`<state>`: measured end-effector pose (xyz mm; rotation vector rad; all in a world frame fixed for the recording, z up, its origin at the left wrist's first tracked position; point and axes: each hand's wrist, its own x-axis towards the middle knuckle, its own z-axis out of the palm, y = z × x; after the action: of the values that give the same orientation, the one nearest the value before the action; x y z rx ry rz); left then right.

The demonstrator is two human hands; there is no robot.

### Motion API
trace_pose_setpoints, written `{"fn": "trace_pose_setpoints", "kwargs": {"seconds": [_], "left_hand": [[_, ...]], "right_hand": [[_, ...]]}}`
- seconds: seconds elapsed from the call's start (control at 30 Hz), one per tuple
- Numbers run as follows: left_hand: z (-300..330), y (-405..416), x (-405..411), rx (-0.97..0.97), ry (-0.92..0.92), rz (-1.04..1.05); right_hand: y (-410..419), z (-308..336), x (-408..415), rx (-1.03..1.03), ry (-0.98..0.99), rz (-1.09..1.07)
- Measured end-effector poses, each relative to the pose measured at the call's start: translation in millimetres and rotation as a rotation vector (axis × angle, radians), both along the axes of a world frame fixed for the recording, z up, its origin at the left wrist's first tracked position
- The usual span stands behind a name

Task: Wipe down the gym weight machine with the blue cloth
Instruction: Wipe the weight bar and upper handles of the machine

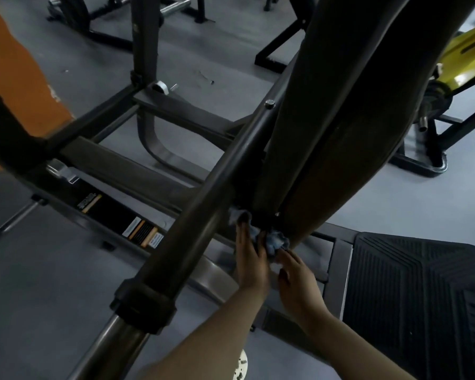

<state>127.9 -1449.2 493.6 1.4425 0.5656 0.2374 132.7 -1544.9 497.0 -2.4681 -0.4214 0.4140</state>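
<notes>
Both hands reach in from six o'clock toward the foot of the gym weight machine (327, 111), whose wide dark padded column runs up to one o'clock. The blue cloth (274, 241) sits bunched just below centre, pressed against the lower end of that column where it meets the frame. The left hand (251, 259) lies with its fingers stretched forward along the cloth, fingertips dark against the metal; a scrap of blue shows past them at eleven o'clock of the hand. The right hand (295, 272), just beside it at three o'clock, pinches the crumpled cloth with curled fingers. A thick round bar (203, 204) crosses diagonally from seven o'clock to one o'clock, just left of the hands. A ribbed black footplate (412, 292) lies at four o'clock on the grey floor (39, 283).
</notes>
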Motion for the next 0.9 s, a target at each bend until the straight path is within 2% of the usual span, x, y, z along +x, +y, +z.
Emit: {"fn": "trace_pose_setpoints", "kwargs": {"seconds": [0.1,0.17,0.3,0.4,0.47,0.57,0.7,0.8,0.9], "left_hand": [[-11,4,1,-0.004,0.117,-0.046],[-7,7,5,-0.042,0.127,-0.037],[-3,18,0,0.116,0.134,-0.154],[-7,22,0,0.071,0.196,-0.215],[-14,24,5,0.089,0.25,-0.191],[-25,31,16,0.21,0.323,-0.162],[-40,38,23,0.221,0.412,-0.215],[-51,35,24,0.177,0.459,-0.193],[-60,32,24,0.036,0.47,-0.133]], "right_hand": [[8,9,2,0.353,0.379,-0.288],[13,15,4,0.589,0.646,-0.469],[21,18,7,0.969,0.897,-0.685],[28,14,11,1.156,0.981,-0.775],[32,9,14,1.147,0.977,-0.789],[37,-3,18,0.994,0.967,-0.825],[43,-27,25,0.849,1.044,-0.972],[45,-44,30,0.856,1.108,-1.028],[46,-62,31,0.823,1.087,-1.05]]}}
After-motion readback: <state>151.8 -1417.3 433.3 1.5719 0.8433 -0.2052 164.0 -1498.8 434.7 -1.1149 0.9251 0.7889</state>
